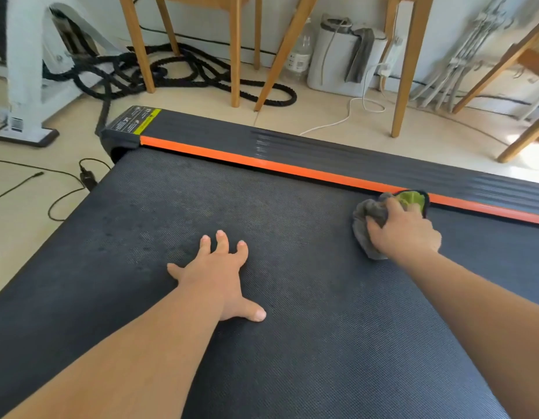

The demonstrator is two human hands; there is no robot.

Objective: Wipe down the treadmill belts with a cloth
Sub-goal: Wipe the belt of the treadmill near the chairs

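The dark textured treadmill belt (292,313) fills most of the view. My right hand (404,228) grips a bunched grey cloth (366,225) with a green patch and holds it on the belt, close against the orange strip (292,167) of the side rail. My left hand (217,276) lies flat on the middle of the belt with its fingers spread. Dull smudges show on the belt to the left of that hand.
Beyond the ribbed side rail (337,149) lie a coiled black rope (177,74), wooden table and chair legs (404,86), a white appliance (346,55) and a white cable. Black cables (66,189) run over the floor at the left.
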